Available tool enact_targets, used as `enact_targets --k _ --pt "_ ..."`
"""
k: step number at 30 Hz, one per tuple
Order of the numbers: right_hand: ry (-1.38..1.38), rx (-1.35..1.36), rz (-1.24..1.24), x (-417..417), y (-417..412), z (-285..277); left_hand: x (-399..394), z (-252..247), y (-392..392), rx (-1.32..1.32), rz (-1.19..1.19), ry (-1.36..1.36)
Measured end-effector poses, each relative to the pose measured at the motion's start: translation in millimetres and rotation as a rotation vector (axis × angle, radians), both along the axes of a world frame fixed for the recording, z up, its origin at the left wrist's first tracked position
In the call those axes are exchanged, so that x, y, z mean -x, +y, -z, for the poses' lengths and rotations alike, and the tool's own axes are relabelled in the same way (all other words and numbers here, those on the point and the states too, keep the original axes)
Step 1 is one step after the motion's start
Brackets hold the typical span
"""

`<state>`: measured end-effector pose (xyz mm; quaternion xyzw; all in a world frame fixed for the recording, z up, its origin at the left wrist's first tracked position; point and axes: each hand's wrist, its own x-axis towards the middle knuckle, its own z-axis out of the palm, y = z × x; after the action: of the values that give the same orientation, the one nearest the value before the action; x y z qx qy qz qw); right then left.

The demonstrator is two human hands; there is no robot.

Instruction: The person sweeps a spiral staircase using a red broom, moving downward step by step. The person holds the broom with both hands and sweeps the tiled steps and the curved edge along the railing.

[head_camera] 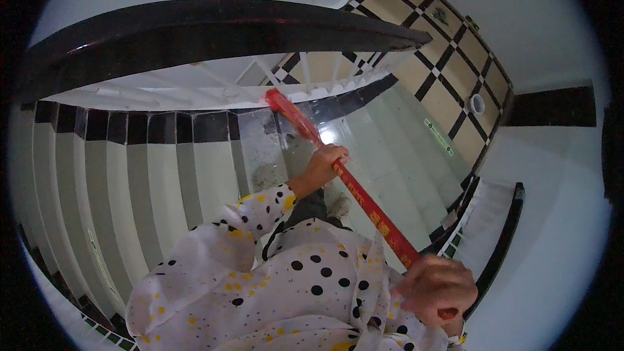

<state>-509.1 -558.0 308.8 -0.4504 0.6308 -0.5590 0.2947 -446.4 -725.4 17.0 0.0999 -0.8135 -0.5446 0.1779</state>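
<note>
A long-handled red broom (373,209) slants across the view in front of my body. My left hand (324,162) is closed around the middle of its handle. My right hand (438,287) grips the upper end, and a bit of red pole shows below the fist. Reddish bristles at the broom's head (275,100) are against the white foot (209,102) of the stair railing, beside the dark tile border. Grey-white dust or stains mark the stair floor (265,165) left of my left hand.
A thick dark handrail (234,27) arches above white balusters (304,70). Pale steps (161,170) spread left; glossy steps (385,141) descend right to a checkered landing (448,53), where a small white bowl-like container (476,104) stands. Another dark handrail (507,239) runs at right.
</note>
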Motion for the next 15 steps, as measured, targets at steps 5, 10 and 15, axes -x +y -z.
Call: enact_targets --k 5,10,15 --pt "0.073 -0.081 -0.045 1 -24 7 20 36 4 -0.109 0.169 0.052" --pt "0.082 -0.076 0.069 2 -1 -16 39 16 17 -0.080 0.267 0.015" --pt "0.017 -0.058 -0.010 9 4 -20 36 0 3 -0.004 0.054 0.132"
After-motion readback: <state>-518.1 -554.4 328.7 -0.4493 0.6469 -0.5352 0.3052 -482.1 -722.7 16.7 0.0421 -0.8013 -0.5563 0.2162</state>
